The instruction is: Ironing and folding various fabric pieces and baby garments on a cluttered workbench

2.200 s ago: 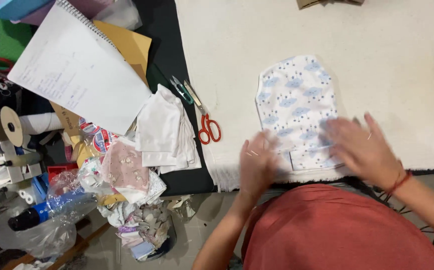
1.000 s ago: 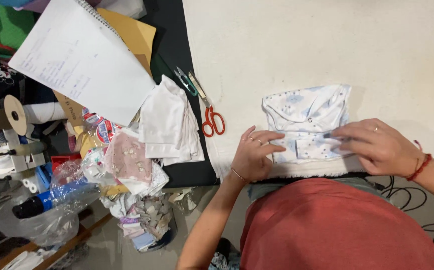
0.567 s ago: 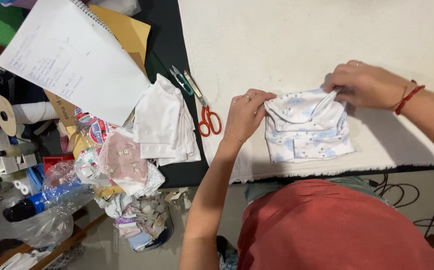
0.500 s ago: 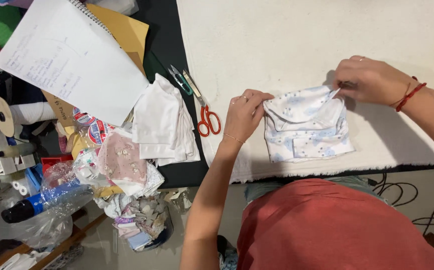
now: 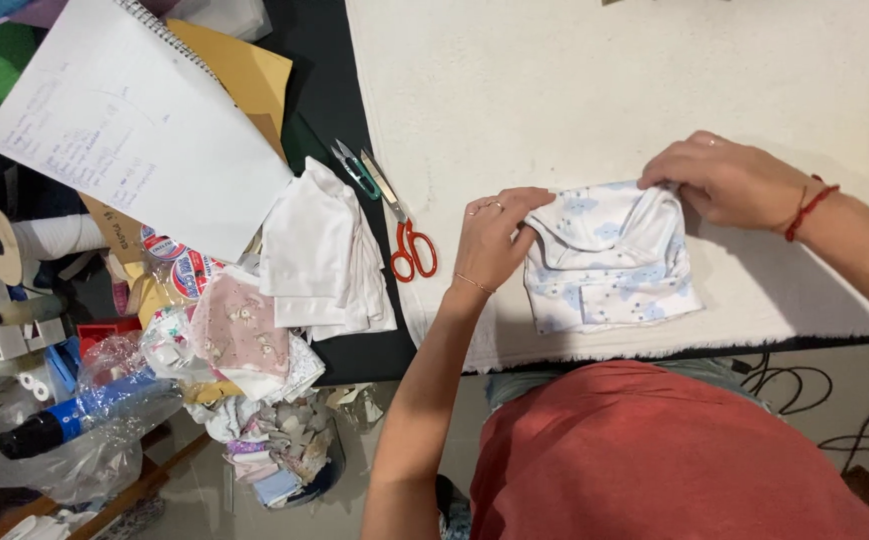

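A small white baby garment with pale blue cloud print (image 5: 610, 262) lies folded on the white cloth-covered table (image 5: 575, 90). My left hand (image 5: 495, 238) pinches its upper left corner by the neck opening. The upper right corner is gripped by my right hand (image 5: 730, 182), which wears a red string bracelet. Both hands hold the top edge of the garment flat against the table.
Red-handled scissors (image 5: 407, 236) and green thread snips (image 5: 353, 166) lie left of the garment. Further left are a stack of white fabric pieces (image 5: 320, 255), a spiral notebook (image 5: 130, 125), a brown envelope (image 5: 230, 65), fabric scraps (image 5: 240, 340), a plastic bottle (image 5: 85, 410) and a thread spool holder (image 5: 0, 240).
The garment lay spread flat, then was folded in half toward me. My hands moved from smoothing its lower part up to its top corners, where they now hold it.
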